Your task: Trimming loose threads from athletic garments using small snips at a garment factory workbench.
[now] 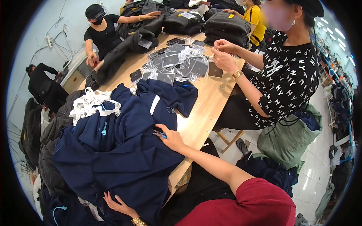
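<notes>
A dark navy garment (124,165) lies spread in folds over the near part of the table. My right hand (171,141) rests on its right side, fingers closed around small blue-handled thread snips (158,134) whose blades point left. At the garment's near edge, my left hand (117,206) lies against the cloth with its fingers stretched apart; a gold bracelet circles that wrist. A heap of white straps or cords (92,104) sits on the cloth at the left. Close by is a small light-blue tag or strip (104,129).
The wooden table (201,109) carries a pile of plastic-bagged dark cards (177,62) and stacks of dark folded clothes (226,26). A co-worker in a patterned black shirt (286,79) sits at the right. Opposite, another person reaches over dark jackets. A green sack (290,139) stands on the floor.
</notes>
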Tool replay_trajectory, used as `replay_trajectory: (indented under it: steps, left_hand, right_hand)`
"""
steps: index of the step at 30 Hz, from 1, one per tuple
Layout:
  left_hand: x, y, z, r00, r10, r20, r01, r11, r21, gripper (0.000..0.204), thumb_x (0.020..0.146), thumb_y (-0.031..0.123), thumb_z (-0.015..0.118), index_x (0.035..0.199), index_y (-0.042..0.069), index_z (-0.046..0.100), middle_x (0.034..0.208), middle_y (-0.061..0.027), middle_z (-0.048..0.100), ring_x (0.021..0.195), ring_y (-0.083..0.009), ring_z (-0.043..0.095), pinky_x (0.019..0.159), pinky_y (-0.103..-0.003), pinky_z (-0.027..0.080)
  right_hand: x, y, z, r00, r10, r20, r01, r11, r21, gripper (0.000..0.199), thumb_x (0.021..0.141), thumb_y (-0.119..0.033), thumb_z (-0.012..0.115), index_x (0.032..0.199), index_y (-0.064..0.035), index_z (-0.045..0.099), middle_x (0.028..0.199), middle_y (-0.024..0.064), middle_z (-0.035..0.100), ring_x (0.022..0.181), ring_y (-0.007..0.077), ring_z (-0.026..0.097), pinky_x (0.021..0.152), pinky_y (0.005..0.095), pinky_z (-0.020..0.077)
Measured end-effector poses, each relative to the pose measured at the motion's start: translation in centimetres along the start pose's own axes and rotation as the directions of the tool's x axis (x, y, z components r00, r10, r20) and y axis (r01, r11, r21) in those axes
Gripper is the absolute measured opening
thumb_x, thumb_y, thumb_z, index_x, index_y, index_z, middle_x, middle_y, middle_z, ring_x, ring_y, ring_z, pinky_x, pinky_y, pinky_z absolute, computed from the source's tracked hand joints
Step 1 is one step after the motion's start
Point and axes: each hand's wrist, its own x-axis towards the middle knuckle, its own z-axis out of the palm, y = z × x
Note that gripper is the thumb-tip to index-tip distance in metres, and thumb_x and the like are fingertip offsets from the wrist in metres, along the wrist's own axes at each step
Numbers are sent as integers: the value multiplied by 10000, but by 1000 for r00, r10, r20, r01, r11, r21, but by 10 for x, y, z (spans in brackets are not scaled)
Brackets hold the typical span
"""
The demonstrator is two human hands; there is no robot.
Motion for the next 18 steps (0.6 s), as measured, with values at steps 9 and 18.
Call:
replay_trajectory:
  steps: [9,18]
  left_hand:
    - [1,3,-1,1000,13,-4,-13,1000,8,362,965,267,442,1210,15,527,1299,-127,508,1262,-303,397,1040,-407,281]
    - [-1,1,0,1000,-8,-9,8,1000,-5,379,960,287,445,1207,13,531,1313,-130,496,1279,-302,377,1042,-417,278]
  right_hand:
    - [1,4,2,996,-71,-46,72,997,14,315,846,-130,586,1152,-115,508,969,139,652,865,352,623,707,386,495]
    - [1,2,4,983,-138,-124,141,990,12,218,863,-168,561,1072,-108,548,867,150,657,778,352,629,657,414,496]
